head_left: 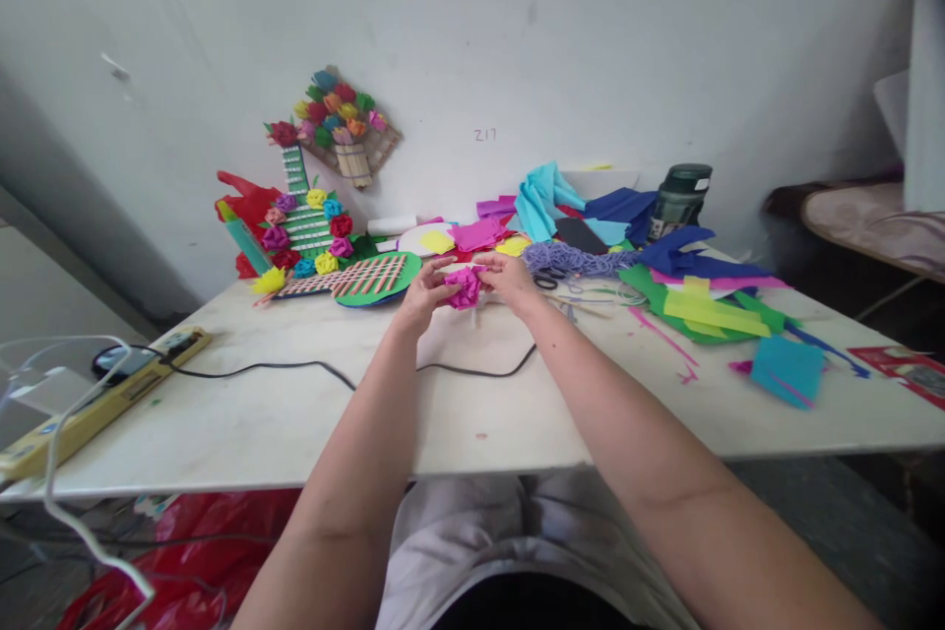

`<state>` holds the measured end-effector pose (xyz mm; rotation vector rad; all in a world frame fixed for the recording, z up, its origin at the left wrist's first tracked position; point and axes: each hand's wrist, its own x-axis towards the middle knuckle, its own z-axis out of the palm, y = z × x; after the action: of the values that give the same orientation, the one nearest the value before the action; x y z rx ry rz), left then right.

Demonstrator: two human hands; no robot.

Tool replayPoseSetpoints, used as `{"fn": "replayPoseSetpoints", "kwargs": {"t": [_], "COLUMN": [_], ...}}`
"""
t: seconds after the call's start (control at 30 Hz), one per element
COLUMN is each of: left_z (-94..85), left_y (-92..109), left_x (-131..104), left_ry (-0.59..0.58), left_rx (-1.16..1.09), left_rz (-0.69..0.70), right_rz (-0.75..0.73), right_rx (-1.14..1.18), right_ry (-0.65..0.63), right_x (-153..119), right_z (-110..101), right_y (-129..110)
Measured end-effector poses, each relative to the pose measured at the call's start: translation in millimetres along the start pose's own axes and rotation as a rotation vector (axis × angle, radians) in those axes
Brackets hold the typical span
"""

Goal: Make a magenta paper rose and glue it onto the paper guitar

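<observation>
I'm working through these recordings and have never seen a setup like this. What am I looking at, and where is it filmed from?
There is no machine here: a person works with two bare hands. The single picture comes from a camera worn on the head, looking forward and down, so the forearms reach away from you. The left hand and right hand hold a crumpled pink piece between their fingertips, above a white table. To the left lie a yellow power strip and handmade paper flowers; to the right, purple yarn, a blue square and a dark bottle.
</observation>
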<state>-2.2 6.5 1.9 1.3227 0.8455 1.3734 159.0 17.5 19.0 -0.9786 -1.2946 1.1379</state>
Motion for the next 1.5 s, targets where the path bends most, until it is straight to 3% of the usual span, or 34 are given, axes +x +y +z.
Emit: {"fn": "replayPoseSetpoints", "kwargs": {"t": [0.37,0.63,0.93,1.17,1.37,1.5], "left_z": [-1.4,-3.4,1.2,1.3,-0.3,-1.4], "left_y": [-0.4,-5.4,-4.7,-6.3,-8.2,-8.6], "left_x": [-1.2,0.9,-0.5,0.7,1.7,3.8], "left_ry": [-0.186,-0.179,-0.196,-0.236,-0.194,-0.073], "left_rx": [0.161,0.140,0.061,0.060,0.045,0.027], "left_rz": [0.101,0.145,0.123,0.061,0.053,0.071], "right_rz": [-0.068,-0.074,-0.068,0.001,-0.072,-0.204], "right_rx": [-0.012,0.049,-0.127,-0.124,-0.103,-0.249], "right_ry": [-0.074,-0.027,-0.031,-0.015,-0.052,-0.001], "right_x": [1.7,4.5,7.1,8.9,13.3,17.2], "right_z": [-2.6,-6.9,-6.2,-3.8,-9.5,-18.8], "right_y": [5.3,7.2,14.2,19.1,22.1,16.6]}}
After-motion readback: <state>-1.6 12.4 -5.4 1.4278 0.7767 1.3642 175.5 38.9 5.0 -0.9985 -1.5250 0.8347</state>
